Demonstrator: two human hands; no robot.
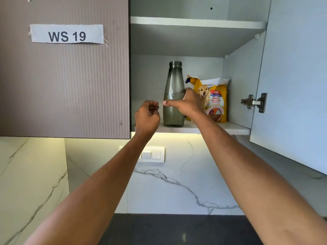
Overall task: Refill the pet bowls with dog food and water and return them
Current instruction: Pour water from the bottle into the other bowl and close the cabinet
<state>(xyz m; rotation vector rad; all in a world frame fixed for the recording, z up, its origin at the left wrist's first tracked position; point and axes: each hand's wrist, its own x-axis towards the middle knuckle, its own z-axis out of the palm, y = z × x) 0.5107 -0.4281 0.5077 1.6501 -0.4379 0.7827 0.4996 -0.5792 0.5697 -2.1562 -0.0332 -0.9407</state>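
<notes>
- Head view: our right hand (pixel 188 105) curls round the upright water bottle (pixel 174 76) at the shelf's (pixel 230 128) front edge, thumb across its front.
- Left hand (pixel 147 116) curled, apparently empty, just left of the bottle; the dog food bag (pixel 216 96) stands just right.

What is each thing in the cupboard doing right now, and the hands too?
bottle, upright on the shelf, uncapped, about half full.
dog food bag, upright, top torn open.
right cupboard door, open.
left cupboard door, closed.
right hand, grips the bottle.
left hand, fingers curled; anything held is hidden.
</notes>
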